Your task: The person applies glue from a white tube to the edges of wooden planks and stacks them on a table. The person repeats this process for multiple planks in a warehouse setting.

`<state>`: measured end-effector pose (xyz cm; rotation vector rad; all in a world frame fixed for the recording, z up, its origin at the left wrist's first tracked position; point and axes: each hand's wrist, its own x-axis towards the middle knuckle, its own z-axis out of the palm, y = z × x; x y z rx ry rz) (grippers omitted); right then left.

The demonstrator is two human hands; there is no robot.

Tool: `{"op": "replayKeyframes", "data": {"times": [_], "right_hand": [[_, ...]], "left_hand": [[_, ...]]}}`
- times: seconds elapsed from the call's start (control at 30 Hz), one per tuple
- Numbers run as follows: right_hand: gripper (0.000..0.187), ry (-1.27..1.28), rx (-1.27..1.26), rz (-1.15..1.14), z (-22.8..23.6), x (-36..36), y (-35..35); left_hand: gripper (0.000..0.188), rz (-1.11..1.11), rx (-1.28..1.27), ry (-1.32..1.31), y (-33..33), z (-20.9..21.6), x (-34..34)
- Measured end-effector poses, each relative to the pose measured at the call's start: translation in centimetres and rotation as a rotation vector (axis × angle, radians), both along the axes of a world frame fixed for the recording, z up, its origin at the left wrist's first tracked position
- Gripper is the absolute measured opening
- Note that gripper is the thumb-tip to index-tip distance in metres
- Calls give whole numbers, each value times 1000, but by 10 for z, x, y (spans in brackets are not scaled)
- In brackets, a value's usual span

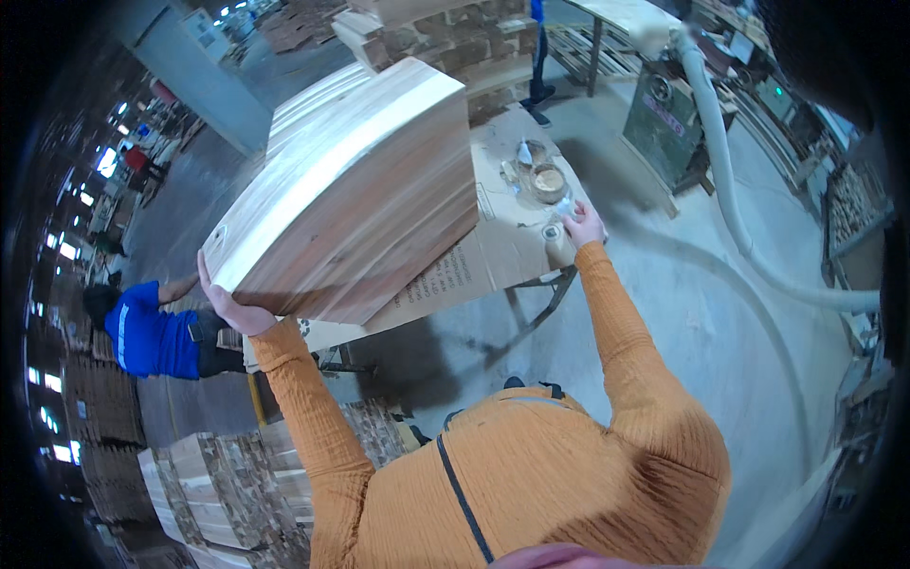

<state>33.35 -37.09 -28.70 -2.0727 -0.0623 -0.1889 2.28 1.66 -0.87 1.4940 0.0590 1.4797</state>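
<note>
A thick stack of curved, striped wooden panels (370,209) stands on a cardboard-covered table (445,284). My left hand (235,305) rests against the stack's near left corner, its fingers stretched along the end. Over the table's right end, my right hand (584,226) is closed in a pinch; what its fingertips hold is too small to make out. Just below it on the cardboard stands a small pale container (557,243). Beside the fingers sits a round dish (548,182) with tan contents, and a small white-tipped bottle (524,155) is behind that.
More stacked wood (445,47) rises behind the panels. A person in a blue shirt (142,327) is at the left. Wooden blocks (227,484) are piled at lower left. On the right are a green machine (664,123) and a thick grey hose (725,180).
</note>
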Motion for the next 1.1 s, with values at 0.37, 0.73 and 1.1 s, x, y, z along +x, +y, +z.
{"op": "replayKeyframes", "data": {"times": [0.37,0.73,1.1], "right_hand": [[11,-269,870,182,111,25,23],[22,-267,1073,1045,379,-64,177],[20,-182,763,949,372,-96,198]], "left_hand": [[65,111,23,4,-15,2,1],[67,107,78,0,-22,5,-15],[72,89,67,-13,-33,0,-24]]}}
